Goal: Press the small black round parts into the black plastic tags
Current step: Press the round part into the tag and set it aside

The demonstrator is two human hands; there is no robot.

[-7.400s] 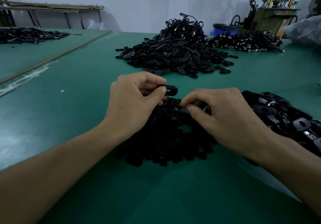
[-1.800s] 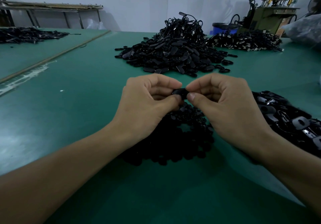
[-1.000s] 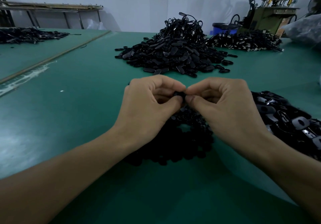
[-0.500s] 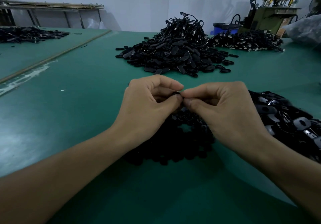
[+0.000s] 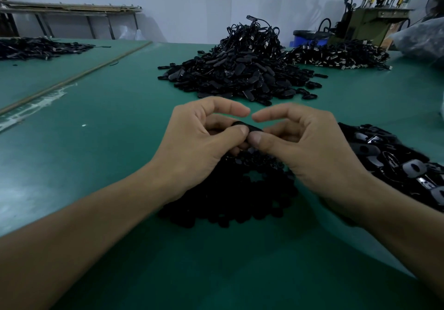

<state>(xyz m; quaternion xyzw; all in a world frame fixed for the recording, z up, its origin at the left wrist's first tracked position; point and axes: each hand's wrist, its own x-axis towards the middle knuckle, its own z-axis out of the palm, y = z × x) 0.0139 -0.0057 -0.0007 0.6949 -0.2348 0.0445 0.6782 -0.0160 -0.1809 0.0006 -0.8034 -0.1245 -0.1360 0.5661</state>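
A black plastic tag is held between both hands above the green table. My left hand pinches its left end between thumb and middle fingers, index finger lifted. My right hand pinches its right end with the thumb pressing on top, index finger raised too. Whether a round part sits in the tag is hidden by the thumbs. Under the hands lies a flat pile of small black round parts. A pile of black tags lies to the right, beside my right wrist.
A tall heap of black tags with cords sits farther back in the middle. Another heap with metal ends lies back right, near a green machine. A dark heap lies on the far-left table. A plastic bag is at right.
Both index fingers have lifted off and apart since half a second ago, uncovering the tag between the thumbs. The hands have stayed in place above the round parts.
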